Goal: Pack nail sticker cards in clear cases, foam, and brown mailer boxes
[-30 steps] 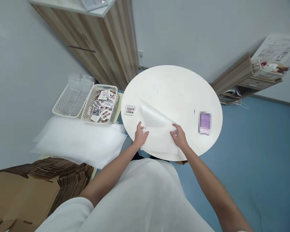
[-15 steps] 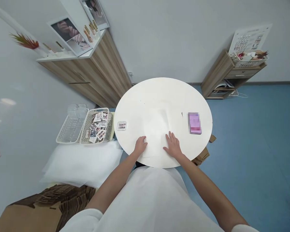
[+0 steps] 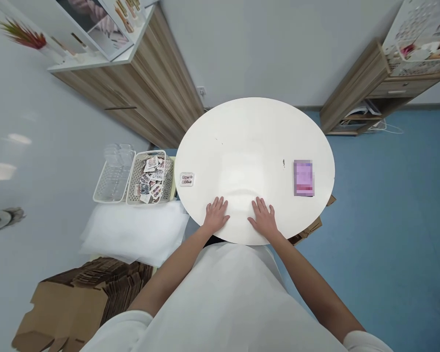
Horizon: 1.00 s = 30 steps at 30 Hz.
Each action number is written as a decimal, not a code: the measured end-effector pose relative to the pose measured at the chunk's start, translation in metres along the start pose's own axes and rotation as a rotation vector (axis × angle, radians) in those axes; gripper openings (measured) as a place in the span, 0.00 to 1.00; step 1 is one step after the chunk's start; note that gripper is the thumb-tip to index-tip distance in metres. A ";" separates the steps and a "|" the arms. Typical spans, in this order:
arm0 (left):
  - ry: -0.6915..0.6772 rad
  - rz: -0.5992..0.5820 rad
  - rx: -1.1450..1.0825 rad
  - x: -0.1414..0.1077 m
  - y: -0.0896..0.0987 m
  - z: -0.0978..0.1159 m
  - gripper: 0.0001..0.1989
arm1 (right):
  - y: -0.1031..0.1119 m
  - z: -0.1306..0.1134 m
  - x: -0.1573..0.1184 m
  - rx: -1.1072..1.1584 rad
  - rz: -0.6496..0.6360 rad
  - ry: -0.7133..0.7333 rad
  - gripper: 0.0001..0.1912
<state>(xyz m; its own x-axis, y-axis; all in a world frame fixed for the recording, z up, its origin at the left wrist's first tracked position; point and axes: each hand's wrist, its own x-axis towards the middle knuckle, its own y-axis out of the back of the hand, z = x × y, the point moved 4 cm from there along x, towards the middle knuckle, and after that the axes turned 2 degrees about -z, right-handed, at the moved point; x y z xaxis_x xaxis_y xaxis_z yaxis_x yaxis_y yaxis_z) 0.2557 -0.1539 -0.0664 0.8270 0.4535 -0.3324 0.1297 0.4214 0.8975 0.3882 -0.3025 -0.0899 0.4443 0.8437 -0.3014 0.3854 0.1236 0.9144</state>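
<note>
My left hand (image 3: 216,215) lies palm down near the front edge of a white oval table (image 3: 198,142), fingers spread. My right hand (image 3: 264,217) rests the same way to its right, also with fingers apart. Between and just beyond them is a thin white sheet (image 3: 240,193), showing a faint curved ridge; its outline is hard to make out against the white top. A small clear case (image 3: 187,179) with dark oval pieces sits on the table's left side. On the right side lies a purple and pink pack (image 3: 303,177), blurred by pixelation.
Left of the table stand a white basket of printed packs (image 3: 152,176) and a basket of clear plastic boxes (image 3: 113,171). Below them are translucent white sheets (image 3: 135,230) and stacked flat cardboard boxes (image 3: 73,303). A wooden cabinet (image 3: 157,83) stands behind.
My left hand has opened from a curled grip on the sheet's edge to lying flat. The sheet now shows a curved ridge near my fingers. The view has shifted.
</note>
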 end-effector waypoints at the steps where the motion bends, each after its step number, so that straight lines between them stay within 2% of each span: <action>1: -0.010 -0.008 0.001 0.001 0.000 -0.002 0.26 | -0.001 0.000 0.000 0.000 0.000 -0.009 0.32; 6: -0.058 -0.045 -0.006 0.005 0.000 -0.004 0.27 | -0.001 -0.003 -0.003 -0.005 -0.029 -0.051 0.32; 11: -0.092 -0.010 -0.070 0.002 0.011 -0.014 0.28 | 0.011 -0.010 -0.005 -0.023 -0.005 -0.073 0.33; 14: -0.013 0.064 -0.184 0.000 0.025 -0.046 0.29 | 0.019 -0.022 0.005 -0.047 0.032 -0.105 0.32; 17: 0.182 0.174 -0.358 0.003 0.039 -0.101 0.31 | 0.024 -0.045 0.028 -0.044 0.048 -0.114 0.31; 20: 0.309 0.310 -0.570 0.012 0.050 -0.154 0.33 | 0.026 -0.081 0.061 0.015 0.017 -0.079 0.30; 23: 0.432 0.363 -0.759 0.023 0.055 -0.194 0.33 | 0.024 -0.125 0.098 0.158 -0.074 0.010 0.29; 26: 0.477 0.346 -0.892 0.032 0.056 -0.212 0.32 | 0.022 -0.164 0.130 0.328 -0.130 0.048 0.30; 30: 0.431 0.318 -0.926 0.037 0.059 -0.216 0.32 | 0.019 -0.199 0.157 0.492 -0.132 0.032 0.34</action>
<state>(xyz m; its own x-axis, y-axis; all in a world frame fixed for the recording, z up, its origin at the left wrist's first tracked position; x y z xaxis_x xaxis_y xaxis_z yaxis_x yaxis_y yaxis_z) 0.1755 0.0570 -0.0884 0.4626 0.8106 -0.3590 -0.6739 0.5847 0.4516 0.3040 -0.0636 -0.0663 0.3442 0.8538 -0.3907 0.7752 -0.0237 0.6313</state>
